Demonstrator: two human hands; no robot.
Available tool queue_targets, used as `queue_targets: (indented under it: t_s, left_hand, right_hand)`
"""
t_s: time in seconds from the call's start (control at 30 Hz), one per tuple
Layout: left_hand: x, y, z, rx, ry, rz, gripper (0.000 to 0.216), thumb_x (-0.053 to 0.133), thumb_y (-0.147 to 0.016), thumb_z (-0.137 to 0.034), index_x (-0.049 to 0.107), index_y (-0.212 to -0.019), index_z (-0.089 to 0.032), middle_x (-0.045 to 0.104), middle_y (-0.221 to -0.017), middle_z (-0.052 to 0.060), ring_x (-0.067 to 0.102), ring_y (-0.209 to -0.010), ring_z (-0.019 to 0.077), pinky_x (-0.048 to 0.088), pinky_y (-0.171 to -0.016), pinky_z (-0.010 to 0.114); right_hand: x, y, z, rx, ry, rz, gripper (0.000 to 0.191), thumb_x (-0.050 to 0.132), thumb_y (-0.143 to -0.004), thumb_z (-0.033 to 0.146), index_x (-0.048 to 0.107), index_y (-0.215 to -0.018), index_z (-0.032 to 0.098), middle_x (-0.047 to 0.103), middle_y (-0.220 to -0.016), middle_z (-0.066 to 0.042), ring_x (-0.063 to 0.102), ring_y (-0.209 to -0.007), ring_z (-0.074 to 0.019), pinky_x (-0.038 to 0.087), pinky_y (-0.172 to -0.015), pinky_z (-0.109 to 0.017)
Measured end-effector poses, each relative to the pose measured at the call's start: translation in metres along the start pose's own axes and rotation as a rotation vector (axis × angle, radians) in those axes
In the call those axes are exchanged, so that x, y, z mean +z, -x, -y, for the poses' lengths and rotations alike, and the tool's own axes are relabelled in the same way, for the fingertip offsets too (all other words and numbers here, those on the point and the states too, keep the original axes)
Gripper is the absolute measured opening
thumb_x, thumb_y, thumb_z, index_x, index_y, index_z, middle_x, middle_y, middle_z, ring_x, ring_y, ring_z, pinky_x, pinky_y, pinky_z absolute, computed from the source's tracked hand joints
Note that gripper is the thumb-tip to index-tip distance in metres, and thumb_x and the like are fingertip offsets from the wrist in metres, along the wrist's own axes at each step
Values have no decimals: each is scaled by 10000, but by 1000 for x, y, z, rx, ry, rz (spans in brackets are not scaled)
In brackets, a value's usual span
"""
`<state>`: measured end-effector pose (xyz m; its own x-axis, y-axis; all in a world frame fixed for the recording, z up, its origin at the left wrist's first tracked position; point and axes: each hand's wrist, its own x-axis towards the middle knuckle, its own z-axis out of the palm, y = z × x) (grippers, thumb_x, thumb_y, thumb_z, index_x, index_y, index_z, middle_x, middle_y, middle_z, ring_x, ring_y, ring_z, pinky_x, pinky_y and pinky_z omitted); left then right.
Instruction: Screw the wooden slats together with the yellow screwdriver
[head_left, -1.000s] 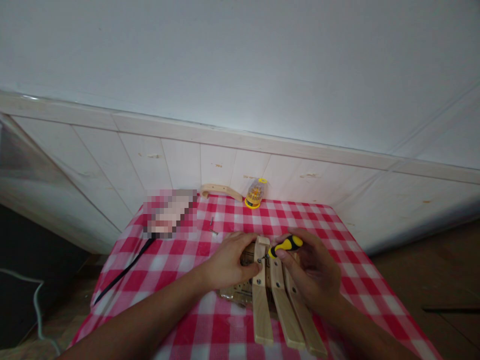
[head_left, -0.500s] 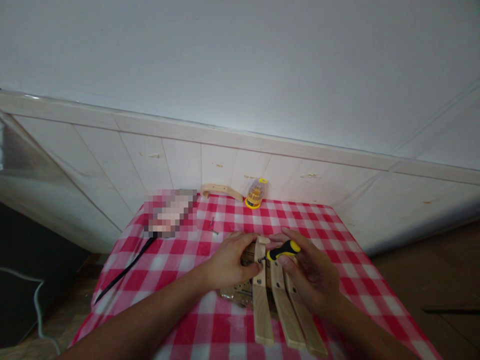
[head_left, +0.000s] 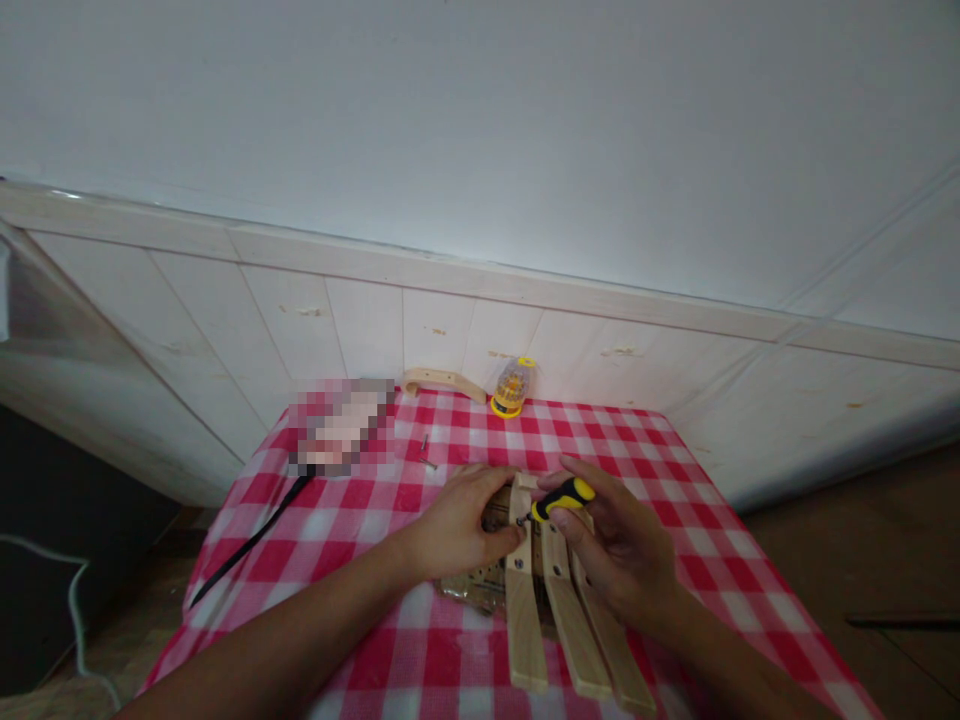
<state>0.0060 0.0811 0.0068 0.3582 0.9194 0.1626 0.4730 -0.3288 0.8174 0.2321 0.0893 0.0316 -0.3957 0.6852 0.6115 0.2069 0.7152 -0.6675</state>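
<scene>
Several pale wooden slats (head_left: 525, 620) lie fanned out on the red-and-white checked tablecloth (head_left: 360, 510), joined at their far ends. My left hand (head_left: 461, 525) is closed round the far end of the leftmost slat, thumb and fingers pinching it. My right hand (head_left: 619, 545) grips a short yellow-and-black screwdriver (head_left: 561, 497), its tip set against a dark screw in the top of that slat. A pale sheet lies under the slats, mostly hidden by my hands.
A curved wooden piece (head_left: 441, 381) and a yellow bit holder (head_left: 511, 386) stand at the table's far edge by the white panelled wall. Loose screws (head_left: 425, 452) lie behind my left hand. A blurred patch sits at the far left, with a black cable (head_left: 247, 545) running off the left edge.
My right hand's fingers have shifted round the screwdriver handle, which has turned and dropped slightly. The left hand and slats stay put.
</scene>
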Motion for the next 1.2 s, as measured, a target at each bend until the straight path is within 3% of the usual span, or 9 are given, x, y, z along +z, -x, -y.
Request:
queue_targets:
  t_s: [0.23,0.6,0.87,1.03,1.2]
  left_hand:
    - [2,0,4,-9,-8,-5,529,771,-804,-270,679,-1320,-200,769,-1303,123,697,-1187,335,521,-1055,481]
    - [0,1,-1,-13,0,-8,474,757,-809,-268,694,-1274,-195,778,-1237,109,711,-1138,325,519,-1042,472]
    - [1,0,0,7,-10,-19,436,743,-807,-254,701,-1236,-191,779,-1195,103,704,-1099,319,522,-1014,465]
    - [1,0,0,6,10,-14,495,751,-805,-261,690,-1290,-183,774,-1273,123,693,-1181,340,491,-1084,500]
    - [-1,0,-2,2,21,1,461,740,-819,-268,698,-1271,-188,772,-1269,118,699,-1173,337,513,-1043,478]
  right_hand:
    - [1,1,-3,29,15,-66,454,765,-981,182,713,-1404,336,850,-1145,-74,845,-978,-261,727,-809,-375]
    - [6,4,-7,81,0,-111,367,826,-957,293,733,-1310,318,841,-1076,-76,835,-933,-263,720,-792,-382]
    - [7,3,-6,-13,36,-129,496,821,-952,189,700,-1399,366,844,-1140,-63,840,-949,-247,718,-830,-381]
    - [4,1,-2,-99,81,-50,565,713,-990,104,649,-1487,365,823,-1259,-81,827,-1073,-255,701,-931,-403]
    - [3,5,-4,-58,48,-107,528,708,-1001,123,652,-1483,333,825,-1171,-80,833,-959,-229,712,-841,-342]
